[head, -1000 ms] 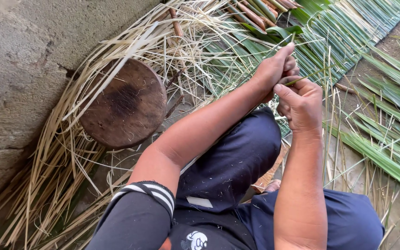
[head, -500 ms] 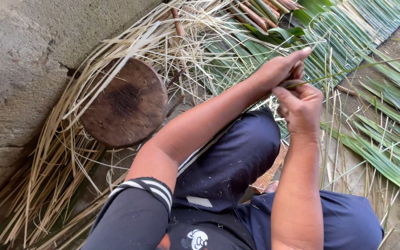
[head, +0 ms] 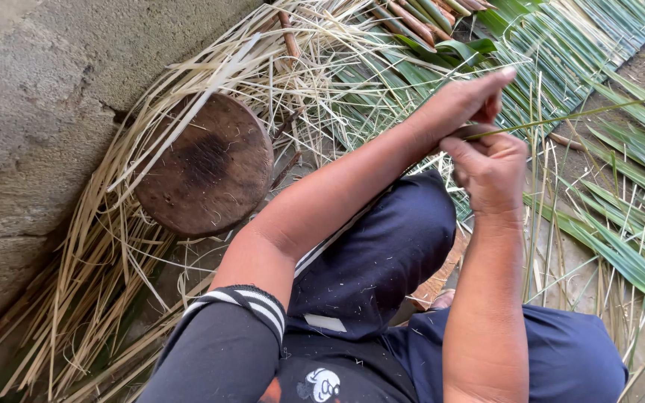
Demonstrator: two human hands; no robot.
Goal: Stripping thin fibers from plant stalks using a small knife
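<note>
- My right hand (head: 491, 168) is closed in a fist around the near end of a thin green leaf strip (head: 576, 116), thumb folded over the top.
- My left hand (head: 463, 101) reaches across just above it, fingers stretched forward and pressed together at the same end of the strip; whether they pinch the strip or only rest on it I cannot tell.
- The two hands touch each other, left one over the right.
- The leaf strip runs from my hands away to the right, slightly rising, over the ground and out toward the edge of view.
- Under my forearms lie my knees in dark blue trousers (head: 382, 254), flecked with small pale shavings.
- Beyond my hands, green palm leaves (head: 561, 45) lie spread flat, side by side, with a few brownish stalks (head: 412, 15) at the top.
- To the right, more long green leaflets (head: 628, 246) lie loose on the ground.
- To the left, a round dark wooden block (head: 207, 168) sits among heaps of dry pale straw-coloured strips (head: 91, 269).
- Past the block rises a rough grey stone wall (head: 31, 112).
</note>
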